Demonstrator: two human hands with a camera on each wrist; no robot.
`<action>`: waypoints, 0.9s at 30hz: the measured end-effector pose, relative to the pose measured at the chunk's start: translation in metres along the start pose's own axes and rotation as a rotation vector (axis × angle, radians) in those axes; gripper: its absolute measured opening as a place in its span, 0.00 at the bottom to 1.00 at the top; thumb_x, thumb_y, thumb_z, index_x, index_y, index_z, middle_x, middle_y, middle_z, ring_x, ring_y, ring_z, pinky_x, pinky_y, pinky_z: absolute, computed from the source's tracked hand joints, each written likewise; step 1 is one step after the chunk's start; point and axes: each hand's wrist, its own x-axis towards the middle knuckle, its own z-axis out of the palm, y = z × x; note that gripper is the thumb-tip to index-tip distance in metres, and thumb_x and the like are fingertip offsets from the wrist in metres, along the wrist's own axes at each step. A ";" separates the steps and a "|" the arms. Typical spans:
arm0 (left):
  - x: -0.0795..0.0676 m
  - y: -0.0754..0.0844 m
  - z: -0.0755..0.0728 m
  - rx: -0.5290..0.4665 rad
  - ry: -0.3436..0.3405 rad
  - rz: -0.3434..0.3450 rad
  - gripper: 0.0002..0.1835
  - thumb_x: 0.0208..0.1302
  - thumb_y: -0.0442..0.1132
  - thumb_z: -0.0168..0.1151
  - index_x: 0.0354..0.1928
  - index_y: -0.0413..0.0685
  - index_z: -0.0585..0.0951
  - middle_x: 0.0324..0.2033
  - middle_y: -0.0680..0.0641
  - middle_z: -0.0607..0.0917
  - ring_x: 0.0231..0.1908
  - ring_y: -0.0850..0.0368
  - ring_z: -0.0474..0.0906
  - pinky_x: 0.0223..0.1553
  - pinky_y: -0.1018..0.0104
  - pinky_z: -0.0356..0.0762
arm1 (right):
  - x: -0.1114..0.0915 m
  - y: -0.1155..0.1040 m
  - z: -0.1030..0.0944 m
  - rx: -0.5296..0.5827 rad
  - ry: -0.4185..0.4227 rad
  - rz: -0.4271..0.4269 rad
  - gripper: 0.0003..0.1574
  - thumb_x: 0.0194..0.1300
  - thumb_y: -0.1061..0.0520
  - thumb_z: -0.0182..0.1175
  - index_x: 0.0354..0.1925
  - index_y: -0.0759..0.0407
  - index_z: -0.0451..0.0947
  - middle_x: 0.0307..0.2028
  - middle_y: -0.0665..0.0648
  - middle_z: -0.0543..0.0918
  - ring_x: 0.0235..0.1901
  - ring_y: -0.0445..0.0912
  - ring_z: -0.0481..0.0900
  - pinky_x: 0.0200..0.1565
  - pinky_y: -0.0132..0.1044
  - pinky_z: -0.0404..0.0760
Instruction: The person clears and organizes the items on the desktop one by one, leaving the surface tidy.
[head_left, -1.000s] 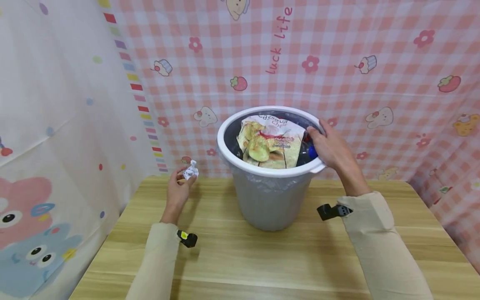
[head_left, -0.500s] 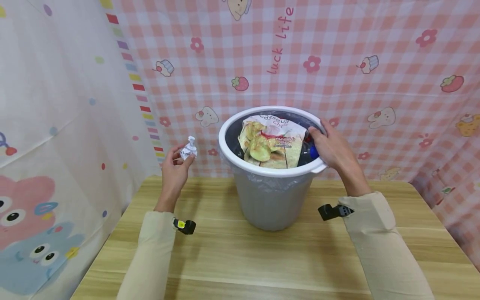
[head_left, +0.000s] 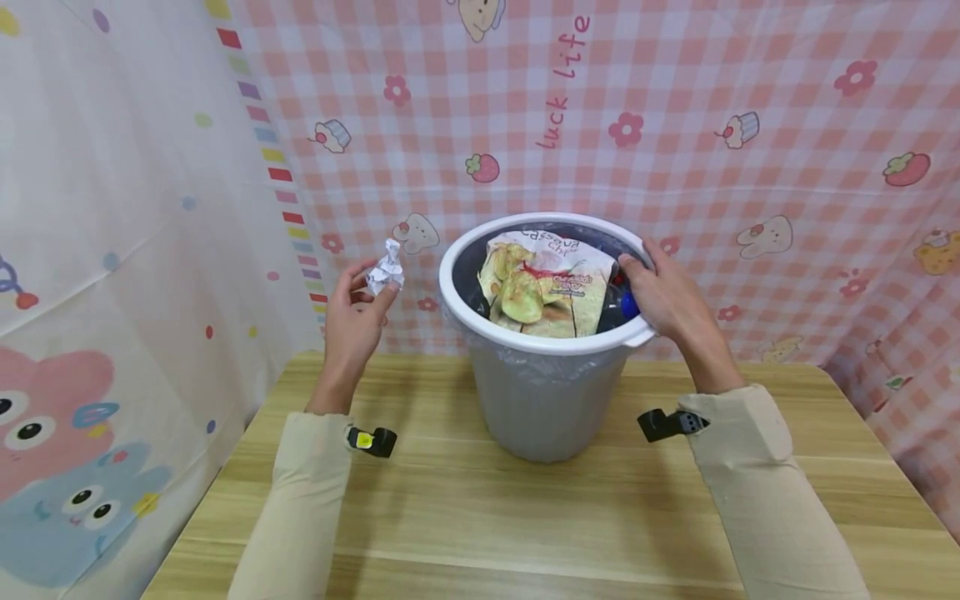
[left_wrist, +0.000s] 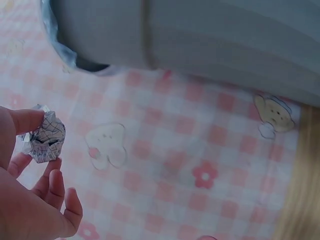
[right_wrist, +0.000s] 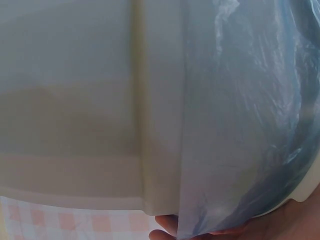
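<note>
My left hand [head_left: 354, 321] pinches a crumpled ball of printed paper [head_left: 386, 268] between thumb and fingers, raised to the left of the bin and about level with its rim. In the left wrist view the paper ball [left_wrist: 47, 137] shows creases and grid lines. A grey trash bin [head_left: 543, 400] with a white rim and a clear plastic liner stands on the table. My right hand [head_left: 667, 296] grips the rim at its right side, thumb inside; in the right wrist view its fingertips [right_wrist: 162, 234] show under the liner [right_wrist: 230, 125].
Inside the bin lies a cassava chips bag [head_left: 547, 287], with a dark bottle with a blue cap [head_left: 628, 303] beside it. The wooden table [head_left: 480, 525] meets a pink checked cloth [head_left: 555, 175] behind and a white printed cloth [head_left: 150, 208] at the left.
My left hand has risen from near the table's back edge with the paper ball, which now sits slightly further right. My right hand and the bin have stayed in place.
</note>
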 end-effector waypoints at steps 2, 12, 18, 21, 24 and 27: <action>-0.001 0.006 0.002 0.000 0.003 0.011 0.25 0.67 0.47 0.63 0.65 0.57 0.72 0.54 0.48 0.76 0.38 0.56 0.71 0.31 0.71 0.74 | 0.000 0.000 0.000 -0.001 0.000 0.000 0.44 0.75 0.33 0.33 0.80 0.47 0.36 0.77 0.67 0.48 0.73 0.67 0.51 0.69 0.66 0.47; -0.008 0.032 0.018 -0.013 0.009 0.151 0.24 0.66 0.44 0.65 0.63 0.56 0.74 0.54 0.47 0.79 0.41 0.57 0.70 0.40 0.64 0.68 | -0.001 0.001 0.000 0.005 0.001 0.002 0.45 0.75 0.32 0.33 0.79 0.47 0.35 0.77 0.67 0.47 0.73 0.67 0.50 0.69 0.66 0.46; -0.013 0.051 0.028 -0.028 -0.043 0.196 0.24 0.65 0.43 0.65 0.63 0.57 0.75 0.52 0.47 0.79 0.41 0.56 0.69 0.41 0.63 0.67 | -0.001 0.000 -0.001 0.011 0.003 0.001 0.45 0.75 0.32 0.34 0.79 0.46 0.35 0.77 0.67 0.47 0.73 0.67 0.50 0.70 0.66 0.46; -0.015 0.057 0.031 -0.030 -0.065 0.209 0.24 0.64 0.42 0.66 0.62 0.57 0.75 0.51 0.47 0.80 0.41 0.56 0.69 0.41 0.63 0.67 | -0.001 0.000 -0.001 0.006 0.005 -0.001 0.46 0.74 0.31 0.34 0.79 0.46 0.36 0.77 0.67 0.47 0.73 0.67 0.50 0.70 0.65 0.46; -0.017 0.061 0.034 -0.038 -0.082 0.233 0.24 0.63 0.41 0.67 0.61 0.56 0.75 0.50 0.48 0.81 0.40 0.56 0.70 0.40 0.62 0.67 | -0.001 0.000 0.000 0.005 0.002 -0.003 0.46 0.74 0.31 0.34 0.80 0.46 0.36 0.77 0.67 0.48 0.73 0.66 0.51 0.69 0.65 0.47; -0.019 0.065 0.038 -0.055 -0.102 0.267 0.24 0.63 0.40 0.67 0.61 0.53 0.76 0.48 0.47 0.81 0.39 0.57 0.70 0.39 0.62 0.67 | -0.001 0.000 0.000 0.007 0.000 0.001 0.46 0.74 0.31 0.34 0.80 0.46 0.36 0.77 0.66 0.48 0.73 0.66 0.51 0.69 0.66 0.47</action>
